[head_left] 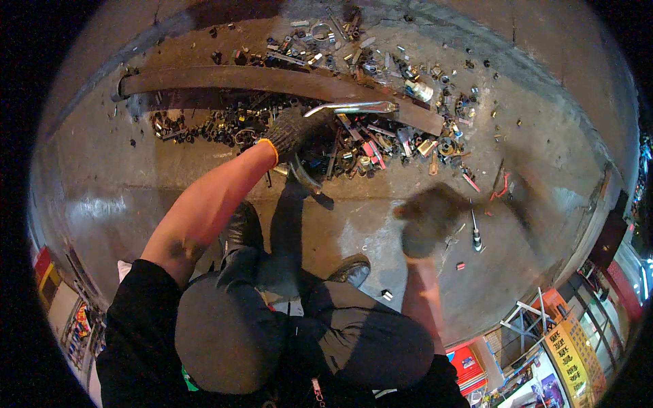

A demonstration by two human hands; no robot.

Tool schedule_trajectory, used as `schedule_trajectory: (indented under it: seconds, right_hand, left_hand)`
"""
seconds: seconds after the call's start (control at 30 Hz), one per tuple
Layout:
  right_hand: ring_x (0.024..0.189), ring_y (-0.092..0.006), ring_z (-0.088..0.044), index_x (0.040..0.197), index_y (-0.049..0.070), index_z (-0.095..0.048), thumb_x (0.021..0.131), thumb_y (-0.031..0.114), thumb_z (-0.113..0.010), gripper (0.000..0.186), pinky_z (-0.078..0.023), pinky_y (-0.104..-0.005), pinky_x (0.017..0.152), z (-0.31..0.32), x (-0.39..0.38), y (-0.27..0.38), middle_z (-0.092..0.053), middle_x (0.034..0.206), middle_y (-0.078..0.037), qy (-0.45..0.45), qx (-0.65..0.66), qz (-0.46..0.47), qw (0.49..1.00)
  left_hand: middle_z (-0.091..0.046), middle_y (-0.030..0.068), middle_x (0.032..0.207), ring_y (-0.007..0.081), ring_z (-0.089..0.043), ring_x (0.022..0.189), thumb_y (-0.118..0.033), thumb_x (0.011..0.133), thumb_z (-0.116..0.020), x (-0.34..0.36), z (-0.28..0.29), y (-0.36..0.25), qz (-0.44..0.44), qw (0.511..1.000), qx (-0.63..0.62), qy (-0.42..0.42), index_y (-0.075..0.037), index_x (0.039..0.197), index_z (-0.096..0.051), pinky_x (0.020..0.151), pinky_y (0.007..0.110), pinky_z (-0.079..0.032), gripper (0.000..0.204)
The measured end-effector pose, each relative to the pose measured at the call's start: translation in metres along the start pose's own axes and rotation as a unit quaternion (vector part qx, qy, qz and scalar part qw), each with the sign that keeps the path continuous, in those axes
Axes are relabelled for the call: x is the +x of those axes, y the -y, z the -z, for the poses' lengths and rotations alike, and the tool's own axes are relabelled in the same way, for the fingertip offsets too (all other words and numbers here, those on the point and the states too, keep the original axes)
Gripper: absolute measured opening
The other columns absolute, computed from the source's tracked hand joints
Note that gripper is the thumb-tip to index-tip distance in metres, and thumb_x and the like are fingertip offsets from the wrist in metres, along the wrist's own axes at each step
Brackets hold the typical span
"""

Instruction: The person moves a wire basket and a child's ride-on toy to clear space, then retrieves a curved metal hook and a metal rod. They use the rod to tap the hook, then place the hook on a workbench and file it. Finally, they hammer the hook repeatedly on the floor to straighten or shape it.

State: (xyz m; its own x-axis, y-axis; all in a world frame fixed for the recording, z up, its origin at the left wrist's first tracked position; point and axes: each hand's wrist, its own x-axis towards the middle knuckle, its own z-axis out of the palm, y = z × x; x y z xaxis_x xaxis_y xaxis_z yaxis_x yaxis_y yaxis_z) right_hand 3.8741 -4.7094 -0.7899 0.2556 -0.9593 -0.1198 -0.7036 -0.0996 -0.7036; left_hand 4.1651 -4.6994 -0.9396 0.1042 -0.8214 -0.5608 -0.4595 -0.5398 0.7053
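Note:
My left hand [291, 129], in a dark knit glove with a yellow-orange cuff, is closed on a shiny bent metal piece [357, 107]. One chrome arm of it reaches right, over a long rusty metal beam [224, 78]. A curved metal part [304, 175] shows below the same hand; whether it belongs to that piece I cannot tell. My right hand [432, 216], also in a dark glove, is smeared by motion at the right. It is closed round a blurred tool that looks like a hammer [524, 200], its head out to the right.
A heap of small metal scraps [367, 146] lies around the beam. Red-handled pliers [502, 185] and a screwdriver [476, 238] rest on the concrete floor right of my right hand. My shoes [350, 270] are close below the heap. A yellow sign [575, 353] stands at lower right.

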Motion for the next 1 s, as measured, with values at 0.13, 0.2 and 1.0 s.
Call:
schedule_trajectory:
  seconds: [0.13, 0.2, 1.0]
  right_hand:
    - [0.078, -0.0511, -0.06, 0.1, 0.001, -0.058, 0.098, 0.029, -0.064, 0.028, -0.048, -0.0531, 0.063, -0.037, 0.009, -0.014, -0.062, 0.083, -0.031, 0.056, -0.093, -0.146, 0.983]
    - [0.066, -0.0384, -0.063, 0.103, 0.003, -0.057, 0.098, 0.026, -0.065, 0.026, -0.049, -0.0433, 0.056, -0.025, 0.004, -0.005, -0.065, 0.08, -0.026, 0.04, -0.092, -0.173, 0.98]
    - [0.068, -0.0283, -0.061, 0.096, 0.001, -0.064, 0.098, 0.037, -0.055, 0.036, -0.051, -0.0384, 0.062, -0.003, 0.002, -0.009, -0.063, 0.076, -0.013, -0.139, 0.008, 0.148, 0.979]
  left_hand:
    - [-0.073, 0.0209, 0.085, 0.0302, -0.07, 0.073, -0.067, 0.088, -0.06, -0.006, -0.003, -0.009, 0.039, 0.999, -0.03, -0.016, -0.002, 0.1, -0.077, 0.07, 0.041, -0.054, 0.068]
    - [-0.073, 0.0225, 0.084, 0.032, -0.071, 0.074, -0.066, 0.089, -0.06, -0.012, -0.002, -0.012, 0.078, 0.997, 0.004, 0.008, 0.0, 0.099, -0.076, 0.071, 0.042, -0.054, 0.069]
    - [-0.074, 0.0229, 0.091, 0.0375, -0.072, 0.085, -0.067, 0.09, -0.058, -0.008, 0.005, -0.023, 0.044, 0.999, -0.019, -0.009, -0.002, 0.098, -0.076, 0.08, 0.047, -0.053, 0.067]
